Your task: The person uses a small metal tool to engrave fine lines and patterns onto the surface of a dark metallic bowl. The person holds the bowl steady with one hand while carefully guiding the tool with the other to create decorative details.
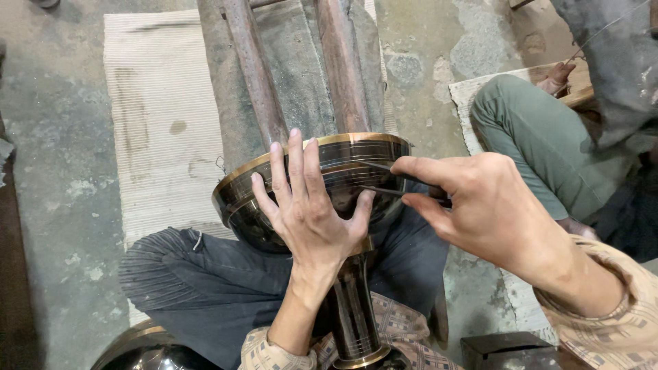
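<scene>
A dark, glossy metal goblet-shaped vessel [240, 205] with a brass rim and brass-banded stem lies tilted across my lap. My left hand [308, 212] is spread flat over its bowl, fingers apart, pressing on it. My right hand [480, 212] is closed on a thin dark two-pronged metal tool [384, 179], whose tips touch the bowl's surface just right of my left fingers. The stem [353, 315] runs down between my forearms.
A wooden frame with two reddish posts [253, 75] stands ahead on a pale ribbed mat [157, 116]. Another person's green-trousered leg [541, 137] sits at the right. A second dark vessel [147, 349] lies at lower left, and a dark box [507, 349] at lower right.
</scene>
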